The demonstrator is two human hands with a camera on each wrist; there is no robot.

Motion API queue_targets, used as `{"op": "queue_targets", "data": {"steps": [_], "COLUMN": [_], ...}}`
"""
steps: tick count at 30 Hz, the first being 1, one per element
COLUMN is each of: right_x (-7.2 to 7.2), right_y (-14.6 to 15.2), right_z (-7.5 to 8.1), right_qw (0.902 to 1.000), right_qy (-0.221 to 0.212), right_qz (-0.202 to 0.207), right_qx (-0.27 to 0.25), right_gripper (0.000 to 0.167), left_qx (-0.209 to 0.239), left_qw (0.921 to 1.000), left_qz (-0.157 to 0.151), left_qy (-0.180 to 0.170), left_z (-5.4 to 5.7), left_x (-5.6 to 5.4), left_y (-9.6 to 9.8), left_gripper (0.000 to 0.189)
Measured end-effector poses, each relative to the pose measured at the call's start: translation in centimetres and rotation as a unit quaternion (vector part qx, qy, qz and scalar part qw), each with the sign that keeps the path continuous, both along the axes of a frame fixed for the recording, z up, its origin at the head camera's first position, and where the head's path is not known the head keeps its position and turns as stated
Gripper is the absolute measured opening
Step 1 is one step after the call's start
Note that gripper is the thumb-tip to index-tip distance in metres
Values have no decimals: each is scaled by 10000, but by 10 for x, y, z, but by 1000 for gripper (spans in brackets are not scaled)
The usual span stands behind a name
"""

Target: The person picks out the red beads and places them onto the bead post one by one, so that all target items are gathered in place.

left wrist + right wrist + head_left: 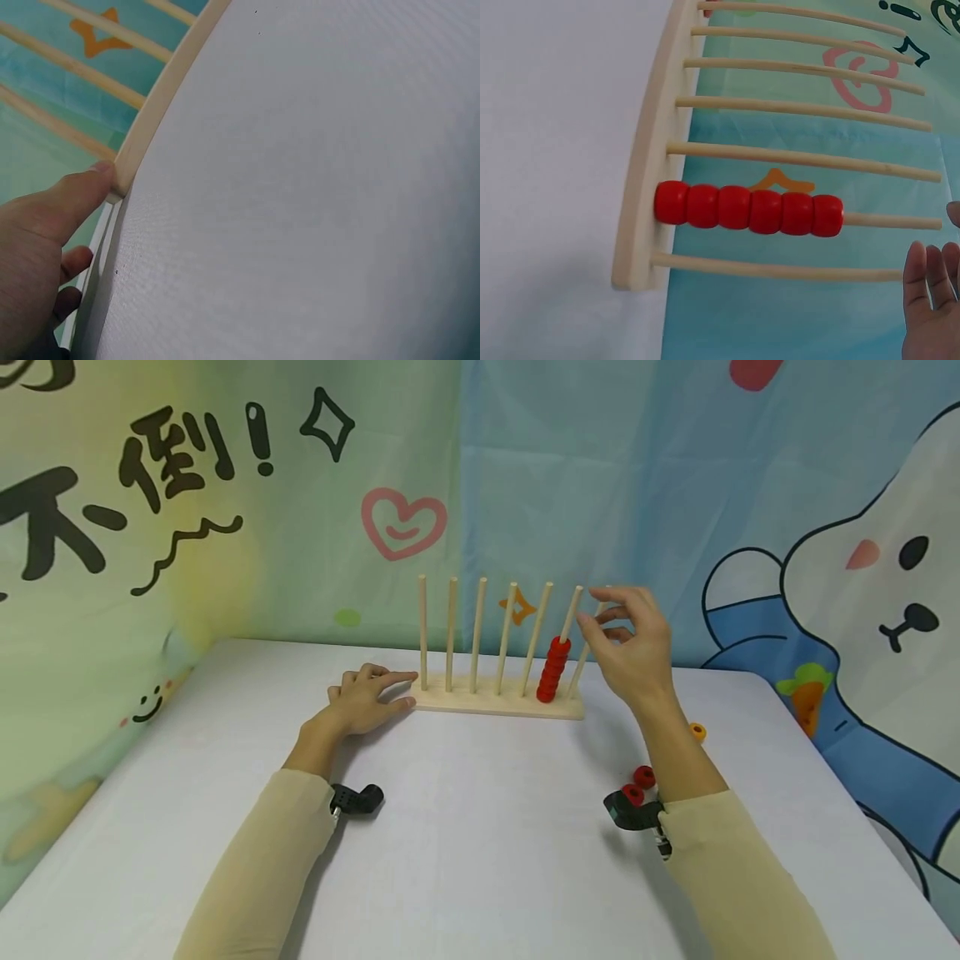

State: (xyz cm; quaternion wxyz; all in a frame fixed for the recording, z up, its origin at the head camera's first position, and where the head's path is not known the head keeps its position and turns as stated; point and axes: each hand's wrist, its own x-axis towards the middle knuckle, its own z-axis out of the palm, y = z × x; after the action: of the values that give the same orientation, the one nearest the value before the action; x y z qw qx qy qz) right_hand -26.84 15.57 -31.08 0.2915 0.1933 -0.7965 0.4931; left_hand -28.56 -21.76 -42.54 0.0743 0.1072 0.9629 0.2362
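A pale wooden peg rack (495,700) with several upright pegs stands toward the back of the table. Red beads (735,208) are stacked on its second peg from the right, reaching a little past halfway up. My left hand (365,700) holds the rack's left end, thumb at the front corner and index finger behind; the left wrist view shows the thumb (82,191) against the base's end. Beside the tops of the two rightmost pegs is my right hand (630,643), fingers bent loosely, thumb and index apart, with no bead visible between them.
Two loose red beads (644,777) lie on the white table (480,843) by my right wrist, partly covered by the wrist camera (633,812). A yellow bead (697,732) sits just right of my right forearm. A printed cloth backdrop (555,468) hangs behind the table.
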Motion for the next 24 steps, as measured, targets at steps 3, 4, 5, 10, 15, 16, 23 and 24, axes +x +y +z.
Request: {"op": "queue_targets", "data": {"steps": [3,4,5,10,15,16,23,24], "right_x": [3,4,5,0,-3,-1,18,23], "right_y": [3,3,4,14,25,25,25,25], "right_z": [-3,-4,-4,-14,-22,-22,-15,-14], "right_qw": [9999,9998,9997,9994,9993,9992,9982,9979], "right_qy": [56,67,87,137,90,65,155,204], "right_qz": [112,140,169,162,167,162,199,229], "right_qx": [86,111,134,258,332,349,547,569], "right_gripper": [32,33,33,34,33,33,30,29], "left_qx": [-22,-16,-17,-9,23,31,61,68], "left_qw": [10000,10000,10000,10000,10000,10000,10000,10000], "left_qz": [4,-2,-1,-26,-18,-14,1,-4], "left_qy": [-10,0,9,12,-12,-8,-8,-10], "left_z": [0,0,0,1,2,1,1,1], "left_x": [0,0,1,1,2,2,1,1], "left_y": [0,0,0,0,0,0,1,2], "left_gripper": [61,61,61,61,61,61,61,61]}}
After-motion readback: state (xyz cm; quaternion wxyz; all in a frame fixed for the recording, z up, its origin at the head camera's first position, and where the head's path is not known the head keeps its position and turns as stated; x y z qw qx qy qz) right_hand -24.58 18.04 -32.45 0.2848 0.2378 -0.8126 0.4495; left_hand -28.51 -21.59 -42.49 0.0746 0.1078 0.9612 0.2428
